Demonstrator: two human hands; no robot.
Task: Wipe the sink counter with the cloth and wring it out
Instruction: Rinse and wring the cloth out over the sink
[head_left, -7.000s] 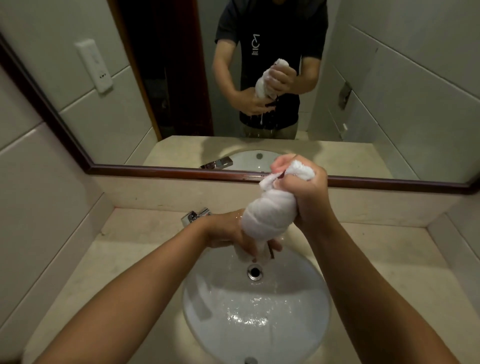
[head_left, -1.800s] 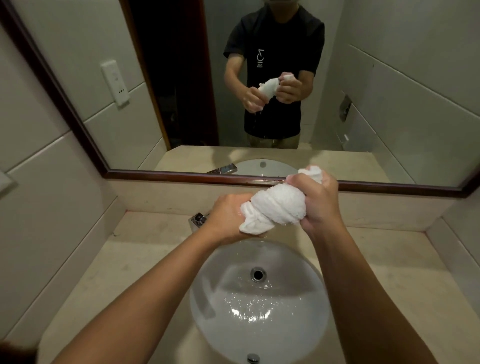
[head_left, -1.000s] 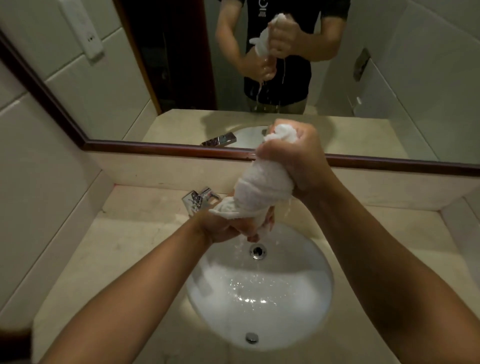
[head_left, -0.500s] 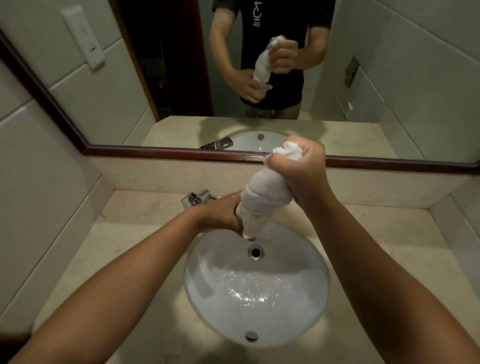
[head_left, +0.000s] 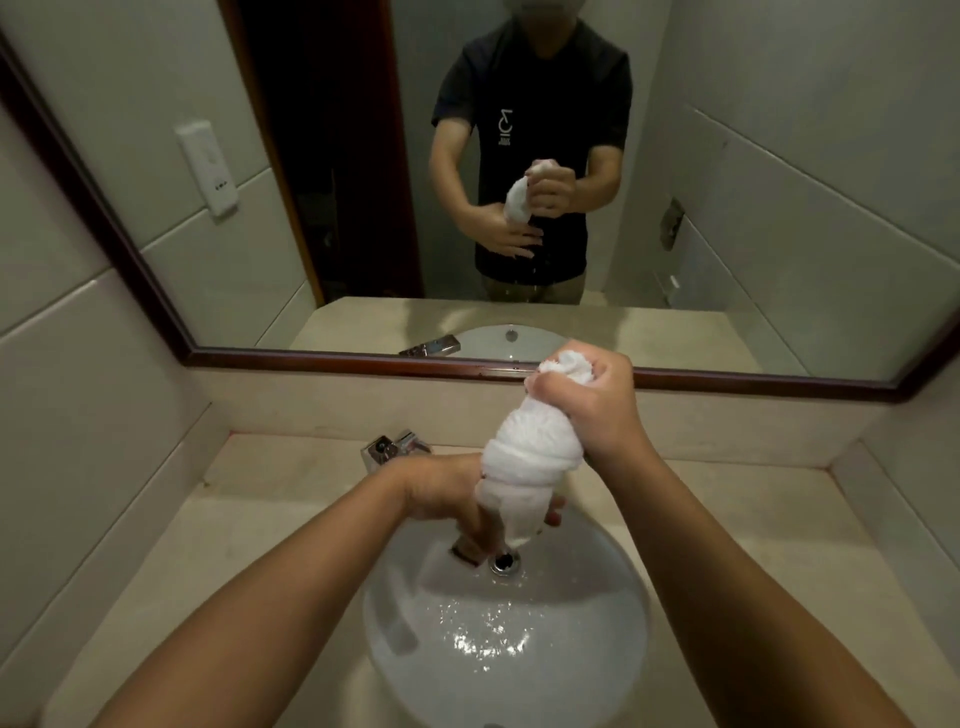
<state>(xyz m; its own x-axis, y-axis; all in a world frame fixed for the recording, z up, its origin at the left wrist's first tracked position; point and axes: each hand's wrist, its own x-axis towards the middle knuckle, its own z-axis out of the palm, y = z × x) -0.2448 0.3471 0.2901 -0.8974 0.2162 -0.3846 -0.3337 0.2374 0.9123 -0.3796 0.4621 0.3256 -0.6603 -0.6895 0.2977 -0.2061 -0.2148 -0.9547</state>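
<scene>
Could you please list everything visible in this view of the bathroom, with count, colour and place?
cloth: one, white, twisted, held above the basin
sink basin: one, white, wet, set in the counter
drain: one, metal, in the basin
faucet: one, chrome, behind the basin
counter: one, beige, around the basin
mirror: one, dark wooden frame, above the counter
wall plate: one, white, seen in the mirror
left hand: one, at the cloth's lower end
right hand: one, grips the cloth's top
</scene>
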